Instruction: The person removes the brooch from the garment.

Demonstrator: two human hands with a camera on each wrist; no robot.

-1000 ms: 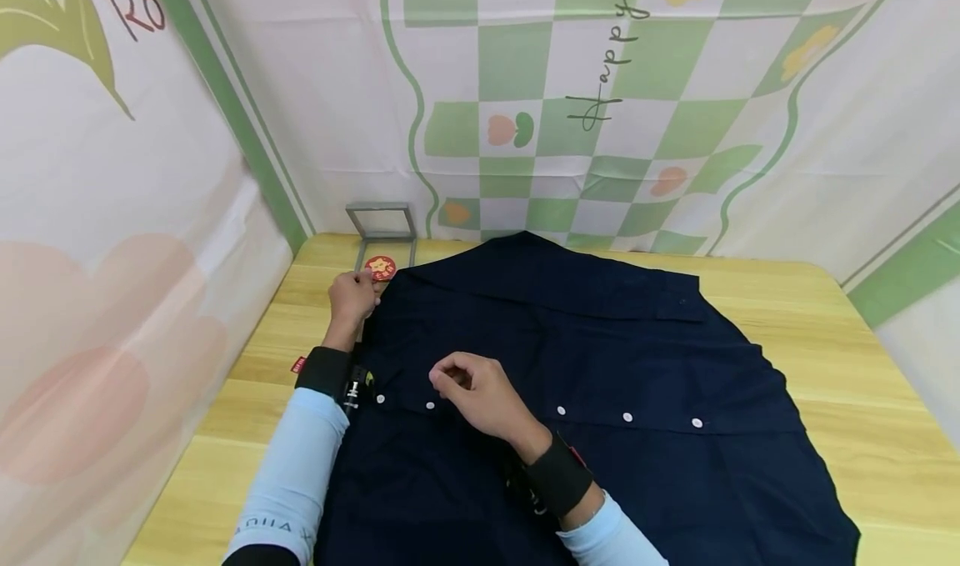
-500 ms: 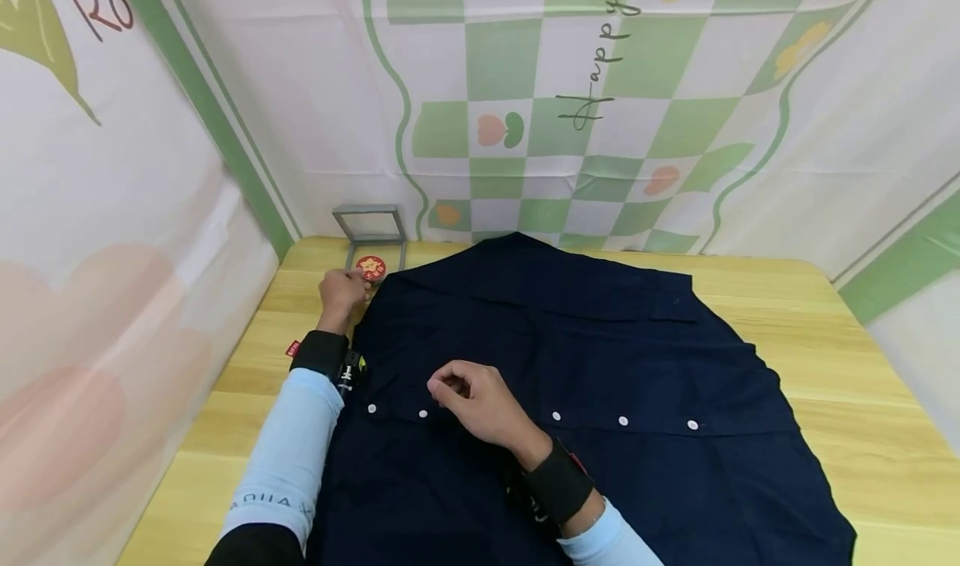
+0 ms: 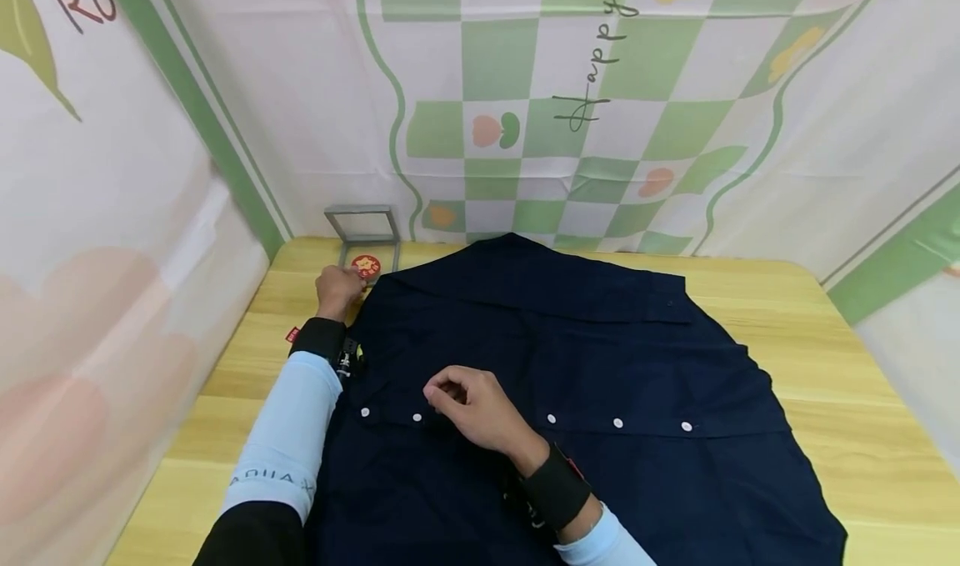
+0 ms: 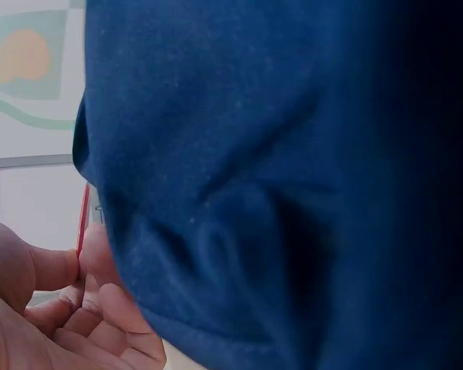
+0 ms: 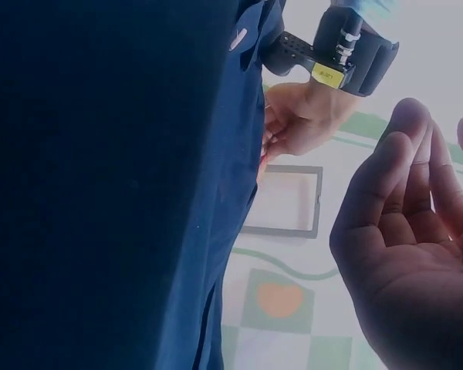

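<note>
At the table's back left corner my left hand point(image 3: 337, 289) pinches a thin red disc point(image 3: 366, 267) with a yellow star-like flower on its face. The left wrist view shows the disc edge-on as a red line point(image 4: 82, 218) between thumb and fingers. The disc is over the lower half of a grey hinged frame point(image 3: 365, 222), whose other half stands up. My right hand point(image 3: 480, 408) is above the navy shirt point(image 3: 600, 366), fingers loosely bent. In the right wrist view its thumb is apart from the fingers and nothing is held.
The button-front shirt spreads over most of the wooden table point(image 3: 840, 366), its white buttons point(image 3: 618, 423) in a row. A printed cloth backdrop point(image 3: 300, 132) rises behind the table and along its left side.
My left hand keeps hold of the disc and has shifted slightly toward the back, the disc staying by the frame. The head view has turned slightly. The right hand stays about where it was.
</note>
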